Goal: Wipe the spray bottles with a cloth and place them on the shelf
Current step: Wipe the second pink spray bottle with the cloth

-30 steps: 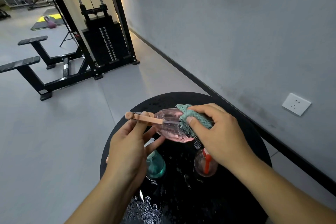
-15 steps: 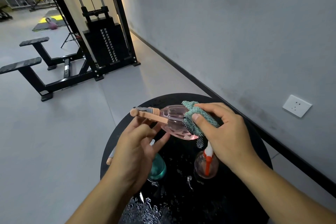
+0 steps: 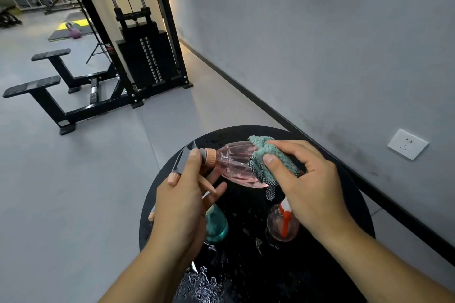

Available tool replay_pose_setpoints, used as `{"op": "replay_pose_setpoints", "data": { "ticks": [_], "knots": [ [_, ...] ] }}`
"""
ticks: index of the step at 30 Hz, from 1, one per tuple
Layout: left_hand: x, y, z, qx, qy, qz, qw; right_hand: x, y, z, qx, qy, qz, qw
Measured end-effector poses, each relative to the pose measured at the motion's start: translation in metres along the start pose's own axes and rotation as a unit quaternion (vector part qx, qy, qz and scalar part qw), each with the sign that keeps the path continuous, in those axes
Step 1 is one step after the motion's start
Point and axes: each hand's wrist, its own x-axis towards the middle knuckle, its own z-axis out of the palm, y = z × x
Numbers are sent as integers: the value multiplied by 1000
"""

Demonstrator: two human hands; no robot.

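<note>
Left hand [image 3: 182,206] gripping pink spray bottle [image 3: 234,162] by its head, right hand [image 3: 307,187] pinching teal cloth [image 3: 268,155] against its body

Teal bottle [image 3: 216,225] under left hand [image 3: 183,206]: top hidden. Orange-trigger bottle [image 3: 283,225] beneath right hand [image 3: 311,189]: head partly covered. Pink bottle [image 3: 235,163] base hidden behind cloth [image 3: 267,155]. Desk [image 3: 344,204] near rim cut off by bottom edge, behind forearms.

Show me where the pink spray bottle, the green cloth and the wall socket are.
pink spray bottle [image 3: 234,162], head view, clear ribbed body.
green cloth [image 3: 261,149], head view, bunched top fold.
wall socket [image 3: 407,144], head view, middle of white plate.
</note>
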Motion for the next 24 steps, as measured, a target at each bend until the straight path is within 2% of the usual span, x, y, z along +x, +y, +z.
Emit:
{"op": "replay_pose_setpoints", "data": {
  "ticks": [8, 13, 20, 24],
  "knots": [
    [2, 4, 0, -35, 2, -40, 999, -1, 9, 1, -86, -28, -29, 995],
    [5, 1, -3, -9, 14, 7, 1000, 1, 7, 3, -123, -33, -44, 991],
    [0, -5, 2, 40, -15, 38, 998, 2, -3, 11, -190, -66, -76, 977],
    [4, -3, -2, 47, -14, 43, 998, 8, 3, 1, -195, -63, -39, 978]
  ]
}}
